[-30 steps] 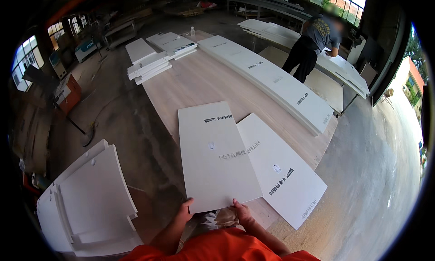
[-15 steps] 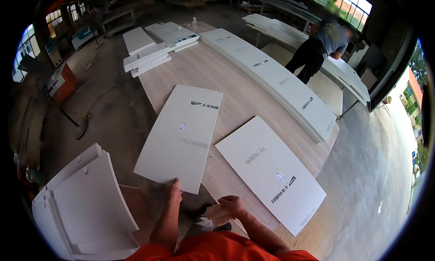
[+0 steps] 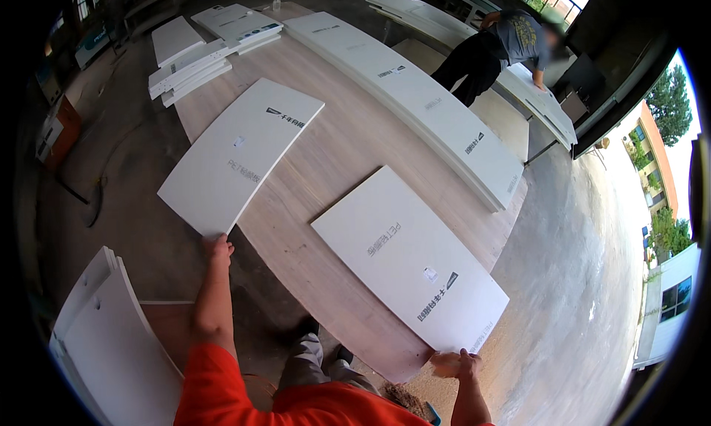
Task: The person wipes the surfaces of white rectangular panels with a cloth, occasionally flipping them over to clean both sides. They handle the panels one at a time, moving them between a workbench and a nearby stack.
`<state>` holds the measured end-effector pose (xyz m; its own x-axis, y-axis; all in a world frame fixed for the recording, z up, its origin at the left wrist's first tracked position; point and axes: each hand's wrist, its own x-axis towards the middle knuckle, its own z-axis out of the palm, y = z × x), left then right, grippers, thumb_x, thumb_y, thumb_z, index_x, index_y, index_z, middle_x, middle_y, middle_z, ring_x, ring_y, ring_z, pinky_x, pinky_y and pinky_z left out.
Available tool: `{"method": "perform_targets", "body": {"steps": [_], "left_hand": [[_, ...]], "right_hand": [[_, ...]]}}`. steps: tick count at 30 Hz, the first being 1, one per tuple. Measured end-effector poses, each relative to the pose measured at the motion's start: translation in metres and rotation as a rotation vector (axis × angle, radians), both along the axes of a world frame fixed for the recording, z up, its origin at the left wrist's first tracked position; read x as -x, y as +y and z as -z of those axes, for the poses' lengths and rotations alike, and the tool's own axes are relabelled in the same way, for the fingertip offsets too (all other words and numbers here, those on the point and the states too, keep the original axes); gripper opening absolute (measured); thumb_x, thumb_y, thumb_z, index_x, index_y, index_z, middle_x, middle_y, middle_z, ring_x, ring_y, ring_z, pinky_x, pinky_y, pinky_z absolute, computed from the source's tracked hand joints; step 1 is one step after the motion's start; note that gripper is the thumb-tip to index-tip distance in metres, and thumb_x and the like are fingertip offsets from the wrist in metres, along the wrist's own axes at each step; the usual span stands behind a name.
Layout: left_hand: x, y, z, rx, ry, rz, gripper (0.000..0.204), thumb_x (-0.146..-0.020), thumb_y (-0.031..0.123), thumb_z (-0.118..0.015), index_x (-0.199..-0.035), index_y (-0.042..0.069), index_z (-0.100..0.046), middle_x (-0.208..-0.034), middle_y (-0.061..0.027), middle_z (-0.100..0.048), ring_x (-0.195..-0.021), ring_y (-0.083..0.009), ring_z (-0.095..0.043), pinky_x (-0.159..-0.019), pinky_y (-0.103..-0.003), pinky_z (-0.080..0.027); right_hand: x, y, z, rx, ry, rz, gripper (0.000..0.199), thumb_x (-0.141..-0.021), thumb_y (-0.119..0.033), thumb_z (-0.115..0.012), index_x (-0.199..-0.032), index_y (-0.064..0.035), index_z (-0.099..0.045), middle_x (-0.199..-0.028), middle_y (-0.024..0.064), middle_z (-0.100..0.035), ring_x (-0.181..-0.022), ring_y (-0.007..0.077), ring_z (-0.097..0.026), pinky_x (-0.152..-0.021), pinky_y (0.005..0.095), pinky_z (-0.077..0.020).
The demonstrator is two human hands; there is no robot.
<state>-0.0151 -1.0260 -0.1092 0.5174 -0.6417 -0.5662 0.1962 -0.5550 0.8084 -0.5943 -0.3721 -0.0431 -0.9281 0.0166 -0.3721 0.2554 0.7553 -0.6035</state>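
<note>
- We find the left hand [image 3: 219, 248] closed on the near edge of the left panel [image 3: 241, 148], a white board lying askew over the left side of the wooden surface [image 3: 311, 170].
- We note the right hand [image 3: 468, 364] in a narrow grip on a tan piece [image 3: 445, 364], at the near corner of the right panel [image 3: 407, 259]; we cannot tell whether it also pinches that panel.
- We judge the left panel exposed to tipping: its near left portion overhangs the surface, and one hand alone steadies it.
- We see the right panel's near corner jutting past the surface; a knock from the body could turn or dislodge it.
- We consider the left panel's far edge liable to scrape the surface if dragged, grit being a possible cause.
- We record leaning boards [image 3: 118, 337] at near left; a dropped panel could chip against them.
</note>
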Motion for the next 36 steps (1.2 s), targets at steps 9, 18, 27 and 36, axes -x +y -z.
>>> {"method": "perform_targets", "body": {"steps": [9, 18, 27, 36], "left_hand": [[-0.048, -0.005, -0.004, -0.01, 0.054, -0.017, 0.036, -0.102, 0.029, -0.059, -0.131, 0.009, -0.051, -0.103, -0.0097, -0.063, -0.062, -0.019, -0.061, -0.057, -0.033, -0.054], [-0.055, -0.012, 0.028, 0.019, -0.513, 0.095, 0.054, -0.098, 0.037, -0.069, -0.133, -0.002, -0.057, -0.13, -0.0189, -0.066, -0.108, -0.0322, -0.07, -0.087, -0.049, -0.058], [-0.066, -0.037, 0.004, 0.108, -0.014, -0.044, 0.066, -0.094, 0.044, -0.074, -0.138, -0.001, -0.054, -0.136, -0.0161, -0.063, -0.122, -0.0354, -0.062, -0.091, -0.055, -0.055], [-0.004, 0.11, 0.04, 0.341, 0.1, -0.448, 0.06, -0.102, 0.037, -0.063, -0.13, -0.014, -0.052, -0.126, -0.0225, -0.065, -0.111, -0.0361, -0.068, -0.091, -0.049, -0.06]], "right_hand": [[0.029, -0.002, -0.001, -0.081, -0.094, 0.153, 0.047, -0.088, -0.03, -0.082, -0.097, 0.0133, -0.066, -0.094, 0.0269, -0.072, -0.077, 0.0324, -0.071, -0.064, 0.0458, -0.0567], [0.049, 0.015, 0.012, 0.179, -0.63, -0.221, 0.046, -0.093, -0.031, -0.075, -0.113, 0.0096, -0.067, -0.104, 0.0199, -0.074, -0.086, 0.0294, -0.073, -0.072, 0.0422, -0.0608], [-0.087, 0.029, 0.012, -0.038, -0.564, -0.342, 0.057, -0.081, -0.027, -0.089, -0.117, 0.0108, -0.067, -0.1, 0.0212, -0.075, -0.085, 0.0292, -0.075, -0.068, 0.0406, -0.061], [-0.09, -0.019, -0.019, 0.011, -0.637, -0.418, 0.059, -0.08, -0.033, -0.087, -0.117, 0.0083, -0.067, -0.099, 0.0197, -0.075, -0.086, 0.0284, -0.075, -0.071, 0.0403, -0.0604]]}}
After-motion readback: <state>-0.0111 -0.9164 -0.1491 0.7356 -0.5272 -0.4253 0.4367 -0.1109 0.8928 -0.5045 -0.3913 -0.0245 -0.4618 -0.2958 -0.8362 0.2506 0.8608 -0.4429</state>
